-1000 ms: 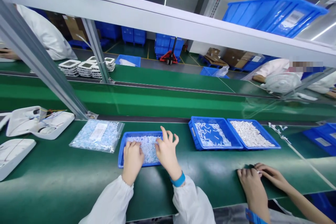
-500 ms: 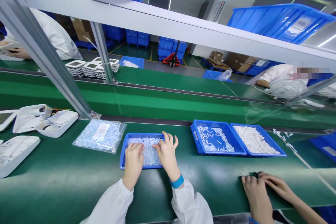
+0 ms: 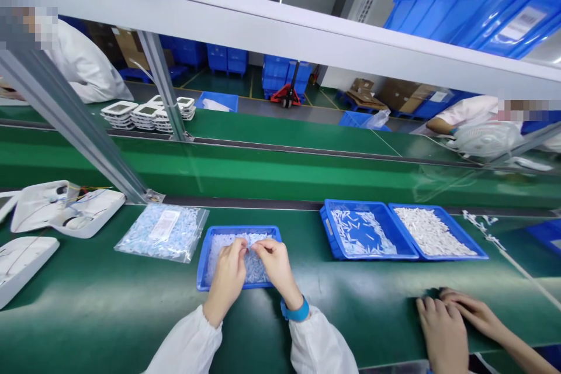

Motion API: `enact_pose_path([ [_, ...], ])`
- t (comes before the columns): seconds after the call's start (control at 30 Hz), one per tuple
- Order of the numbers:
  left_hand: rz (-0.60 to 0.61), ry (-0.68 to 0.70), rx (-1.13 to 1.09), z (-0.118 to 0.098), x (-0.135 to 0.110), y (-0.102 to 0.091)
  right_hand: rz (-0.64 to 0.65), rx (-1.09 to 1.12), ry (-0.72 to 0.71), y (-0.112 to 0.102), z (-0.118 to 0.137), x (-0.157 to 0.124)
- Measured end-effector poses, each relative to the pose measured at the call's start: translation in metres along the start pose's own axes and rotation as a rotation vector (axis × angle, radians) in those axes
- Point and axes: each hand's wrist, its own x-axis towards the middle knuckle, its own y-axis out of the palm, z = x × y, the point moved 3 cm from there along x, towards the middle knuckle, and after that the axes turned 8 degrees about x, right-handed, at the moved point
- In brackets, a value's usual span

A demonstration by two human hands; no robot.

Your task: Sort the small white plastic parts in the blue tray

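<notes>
A small blue tray of tiny white-and-clear parts lies on the green bench in front of me. Both my hands are over it, fingertips meeting near its middle. My left hand has its fingers curled in a pinch on a small part I cannot make out. My right hand, with a blue wristband, is pinched the same way against it.
A clear bag of small parts lies left of the tray. Two blue trays of white parts stand to the right. White housings sit at far left. Another person's hands rest at lower right. A metal post slants up on the left.
My right hand's fingers, spread a second ago, have curled in, and both hands have drawn together into a pinch over the tray's middle.
</notes>
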Motion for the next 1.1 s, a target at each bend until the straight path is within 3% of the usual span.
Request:
enact_pose_path([
  [0.23,0.050,0.075,0.075,0.002,0.003,0.005,-0.011,-0.090,-0.102,-0.003,-0.002,-0.001],
  [0.43,0.069,0.080,0.086,0.000,0.004,0.007,-0.040,0.113,-0.001,-0.003,-0.015,0.000],
  [0.73,0.074,0.053,0.060,0.007,0.001,0.011,0.005,0.101,-0.046,-0.001,-0.017,0.001],
  [1.1,0.027,0.027,0.054,0.004,0.001,0.004,0.041,-0.014,-0.064,-0.004,0.019,-0.008],
])
